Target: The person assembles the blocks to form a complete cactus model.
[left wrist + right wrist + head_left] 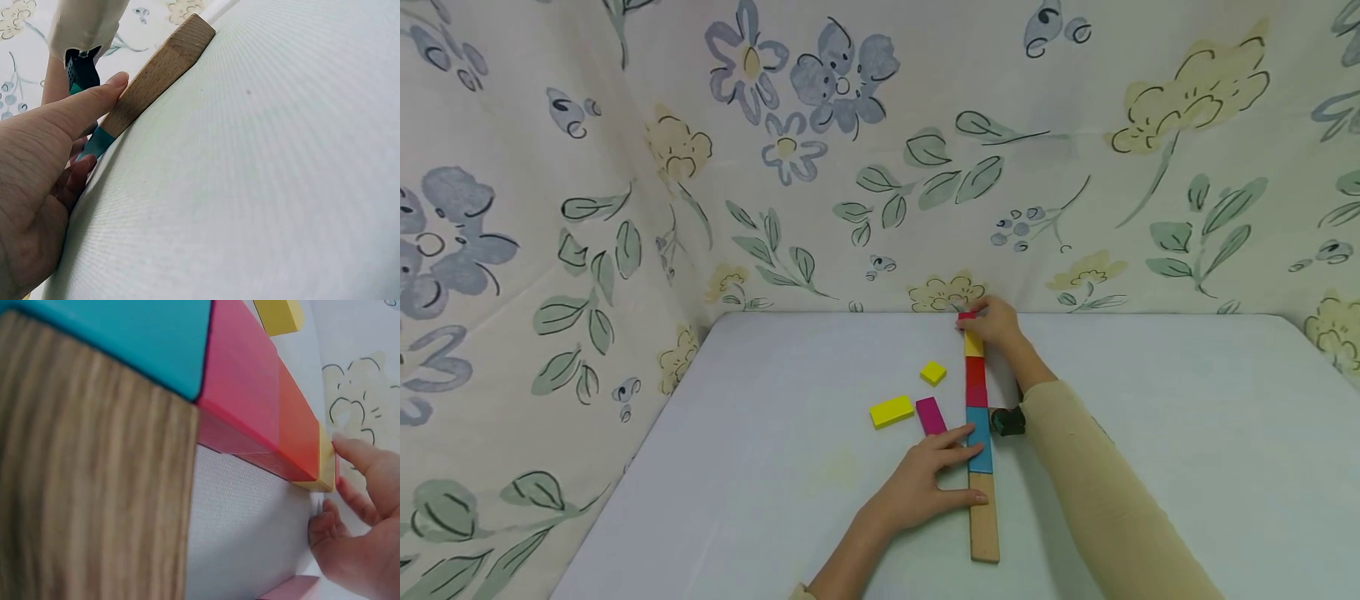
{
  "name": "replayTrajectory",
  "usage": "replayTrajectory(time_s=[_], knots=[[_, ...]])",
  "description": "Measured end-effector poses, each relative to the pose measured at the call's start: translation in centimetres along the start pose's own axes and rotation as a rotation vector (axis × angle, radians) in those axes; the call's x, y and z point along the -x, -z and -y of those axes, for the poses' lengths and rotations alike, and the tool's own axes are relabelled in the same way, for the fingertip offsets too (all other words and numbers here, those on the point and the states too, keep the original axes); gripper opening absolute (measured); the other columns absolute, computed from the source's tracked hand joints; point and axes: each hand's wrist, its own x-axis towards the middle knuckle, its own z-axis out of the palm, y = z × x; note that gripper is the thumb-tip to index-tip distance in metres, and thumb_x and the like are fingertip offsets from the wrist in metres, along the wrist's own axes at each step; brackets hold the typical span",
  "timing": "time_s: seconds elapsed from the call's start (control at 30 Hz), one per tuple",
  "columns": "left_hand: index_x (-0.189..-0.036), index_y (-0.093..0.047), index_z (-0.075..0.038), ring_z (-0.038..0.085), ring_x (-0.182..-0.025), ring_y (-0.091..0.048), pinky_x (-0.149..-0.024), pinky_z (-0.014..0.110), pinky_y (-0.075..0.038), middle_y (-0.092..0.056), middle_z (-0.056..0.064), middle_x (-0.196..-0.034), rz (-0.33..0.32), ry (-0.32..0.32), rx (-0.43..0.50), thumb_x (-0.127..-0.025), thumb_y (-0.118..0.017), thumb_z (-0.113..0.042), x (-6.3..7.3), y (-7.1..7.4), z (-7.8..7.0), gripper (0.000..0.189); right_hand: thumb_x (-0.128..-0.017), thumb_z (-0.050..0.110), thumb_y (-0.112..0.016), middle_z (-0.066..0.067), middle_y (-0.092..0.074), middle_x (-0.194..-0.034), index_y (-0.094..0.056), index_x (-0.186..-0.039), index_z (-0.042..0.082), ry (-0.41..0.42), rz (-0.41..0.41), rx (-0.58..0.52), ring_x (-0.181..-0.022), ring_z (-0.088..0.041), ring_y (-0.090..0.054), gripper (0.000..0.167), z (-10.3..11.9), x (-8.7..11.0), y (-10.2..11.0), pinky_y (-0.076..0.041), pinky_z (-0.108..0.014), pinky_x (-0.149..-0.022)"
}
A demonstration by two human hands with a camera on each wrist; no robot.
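Note:
A straight row of blocks runs away from me on the white table. From near to far it has a plain wooden block [984, 533], a blue block [979, 457], magenta and red blocks [975, 371], a yellow block [973, 344] and a small red block [966, 316]. My right hand [998, 323] pinches the small red block at the far end, of which a thin red edge shows in the right wrist view. My left hand [925, 479] rests along the row's left side, fingers reaching onto the blue block and thumb on the wooden block.
Left of the row lie a small yellow block [933, 372], a longer yellow block [892, 412] and a magenta block [930, 415]. A pink block [292, 589] shows low in the right wrist view. A floral curtain [880, 167] hangs behind the table's far edge.

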Motion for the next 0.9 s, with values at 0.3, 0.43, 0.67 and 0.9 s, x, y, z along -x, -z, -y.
replayTrajectory(time_s=[0.3,0.43,0.67,0.9], knots=[[-0.152,-0.06,-0.02,0.016,-0.147,-0.046,-0.12,0.041,-0.044,-0.044,-0.007,-0.166,0.001,0.009,0.005,-0.096,-0.078,-0.04,-0.02,-0.06,-0.04,0.062,-0.101,0.024,-0.07,-0.027,-0.053,-0.138,-0.051,-0.139,-0.006,-0.058,-0.011,-0.035,-0.118,-0.036,-0.051,0.052,-0.39,-0.13,0.0,-0.053,-0.043,-0.101],[-0.152,-0.06,-0.02,0.016,-0.146,-0.047,-0.119,0.04,-0.045,-0.044,-0.006,-0.166,-0.001,0.013,-0.008,-0.096,-0.078,-0.04,-0.03,-0.03,-0.12,0.062,-0.101,0.024,-0.069,-0.027,-0.053,-0.137,-0.049,-0.139,-0.006,-0.07,-0.011,-0.05,-0.119,-0.037,-0.051,0.052,-0.45,-0.06,0.07,-0.053,-0.044,-0.102],[-0.152,-0.06,-0.02,0.017,-0.146,-0.047,-0.118,0.04,-0.045,-0.044,-0.005,-0.166,-0.006,0.008,-0.014,-0.096,-0.078,-0.04,0.01,-0.01,-0.14,0.062,-0.1,0.024,-0.069,-0.028,-0.053,-0.135,-0.049,-0.136,-0.008,-0.06,-0.012,-0.053,-0.118,-0.037,-0.05,0.052,-0.28,0.33,0.22,-0.053,-0.044,-0.1],[-0.152,-0.059,-0.02,0.017,-0.147,-0.045,-0.119,0.04,-0.044,-0.043,-0.006,-0.167,-0.001,0.022,-0.006,-0.096,-0.078,-0.041,0.03,0.04,-0.17,0.063,-0.1,0.024,-0.07,-0.027,-0.053,-0.135,-0.048,-0.136,-0.007,-0.074,-0.002,-0.053,-0.121,-0.037,-0.049,0.052,-0.29,0.3,0.01,-0.052,-0.046,-0.104]])
